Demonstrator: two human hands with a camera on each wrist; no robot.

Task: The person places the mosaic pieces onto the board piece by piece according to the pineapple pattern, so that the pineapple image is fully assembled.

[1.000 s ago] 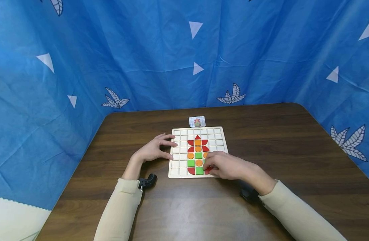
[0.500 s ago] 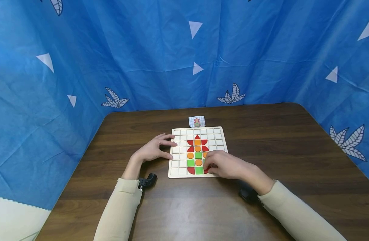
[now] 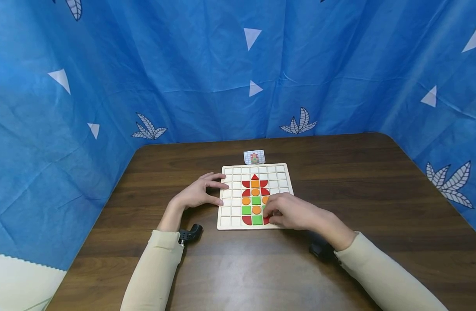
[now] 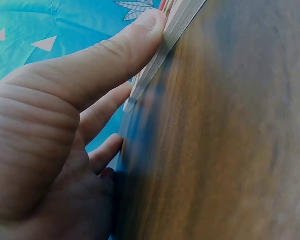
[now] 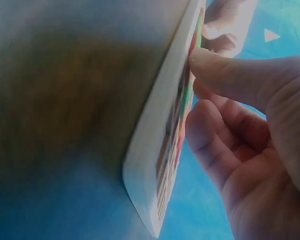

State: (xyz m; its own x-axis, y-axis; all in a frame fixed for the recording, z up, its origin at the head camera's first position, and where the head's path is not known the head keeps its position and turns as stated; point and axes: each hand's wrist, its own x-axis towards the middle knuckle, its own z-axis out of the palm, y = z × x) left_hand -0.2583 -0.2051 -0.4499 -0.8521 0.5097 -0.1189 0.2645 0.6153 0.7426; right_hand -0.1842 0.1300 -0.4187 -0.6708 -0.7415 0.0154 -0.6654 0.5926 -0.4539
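A pale wooden grid board (image 3: 231, 202) lies on the table with red, orange and green tiles set in a rocket-like figure. At its left edge rests my left hand (image 3: 196, 193), fingers spread and fairly straight; the thumb (image 4: 150, 25) touches the board's rim in the left wrist view. My right hand (image 3: 294, 211) is over the lower right of the figure, thumb and fingers curled at a red quarter-circle tile (image 3: 266, 220) that they partly cover. The right wrist view has the right thumb (image 5: 205, 60) pressed onto a red piece at the board's surface.
A small pattern card (image 3: 254, 157) with a printed coloured figure lies just behind the board. The dark wood table (image 3: 339, 172) is bordered by a blue curtain (image 3: 206, 65). Black wrist-camera mounts (image 3: 191, 234) sit at both wrists.
My right hand's fingertips have shifted very slightly at the red quarter-circle tile, covering a little more of it. The left hand and the board stay in place.
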